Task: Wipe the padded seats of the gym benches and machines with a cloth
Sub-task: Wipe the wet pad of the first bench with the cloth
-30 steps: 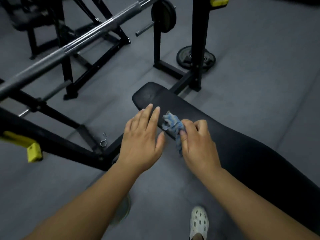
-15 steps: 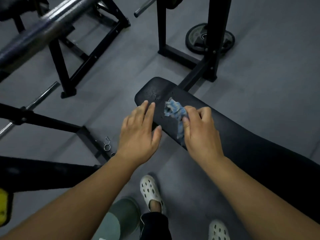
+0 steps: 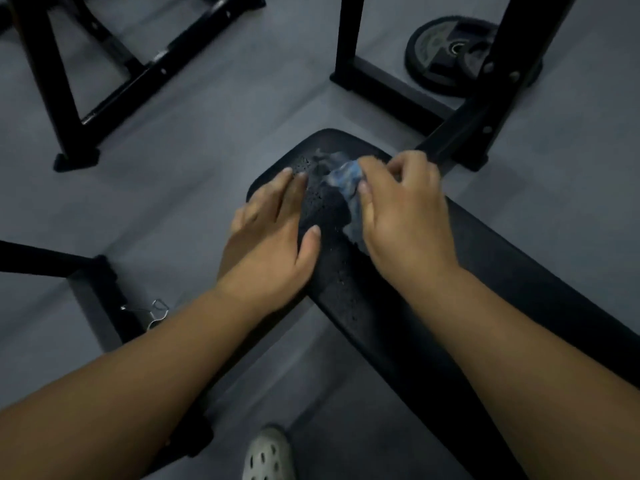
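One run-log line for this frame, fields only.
step: wipe bench pad, rounded end | right hand: grips blue cloth on pad | left hand: flat on pad edge | floor: weight plate

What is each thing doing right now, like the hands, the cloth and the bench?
left hand: fingers straight, resting flat on the pad's near edge.
right hand: grips the cloth, pressing it down.
cloth: bunched up, blurred, on the pad near its rounded end.
bench pad: speckled with small marks by the hands.
weight plate: lying flat on the floor.
spring clip: lying on the floor.
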Demonstrator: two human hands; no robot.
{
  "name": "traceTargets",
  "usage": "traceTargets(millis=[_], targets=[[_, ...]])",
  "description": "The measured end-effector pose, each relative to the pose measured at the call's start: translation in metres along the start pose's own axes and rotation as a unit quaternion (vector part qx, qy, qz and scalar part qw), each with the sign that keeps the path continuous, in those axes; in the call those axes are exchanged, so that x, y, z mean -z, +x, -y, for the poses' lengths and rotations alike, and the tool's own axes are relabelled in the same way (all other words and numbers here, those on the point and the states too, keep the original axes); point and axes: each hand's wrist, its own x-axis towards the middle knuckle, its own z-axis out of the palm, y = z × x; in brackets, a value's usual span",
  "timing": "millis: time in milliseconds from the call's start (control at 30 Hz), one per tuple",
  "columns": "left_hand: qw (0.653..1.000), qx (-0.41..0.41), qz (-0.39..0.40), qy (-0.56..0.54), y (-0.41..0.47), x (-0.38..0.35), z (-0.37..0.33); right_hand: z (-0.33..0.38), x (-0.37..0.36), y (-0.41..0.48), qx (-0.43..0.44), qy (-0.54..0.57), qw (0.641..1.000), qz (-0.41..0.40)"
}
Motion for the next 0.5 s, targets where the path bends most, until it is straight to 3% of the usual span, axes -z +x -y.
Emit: traceTargets(millis=[100, 200, 333, 500], targets=[[0.999, -0.010, -0.033, -0.034, 0.026, -0.038, 0.023, -0.003, -0.052, 0.024, -0.001, -0.057, 0.995, 0.087], [0.999, -0.021, -0.048, -0.007, 0.052, -0.066, 0.048, -0.003, -0.091, 0.036, 0.004, -0.084, 0.989, 0.124], [0.999, -0.012, -0.030, -0.001, 0.076, -0.086, 0.067, -0.001, -0.122, 0.064, 0.020, -0.153, 0.979, 0.135], [0.998, 0.003, -0.046, -0.030, 0.076, -0.093, 0.069, 0.005, -0.142, 0.122, 0.053, -0.136, 0.982, 0.119]])
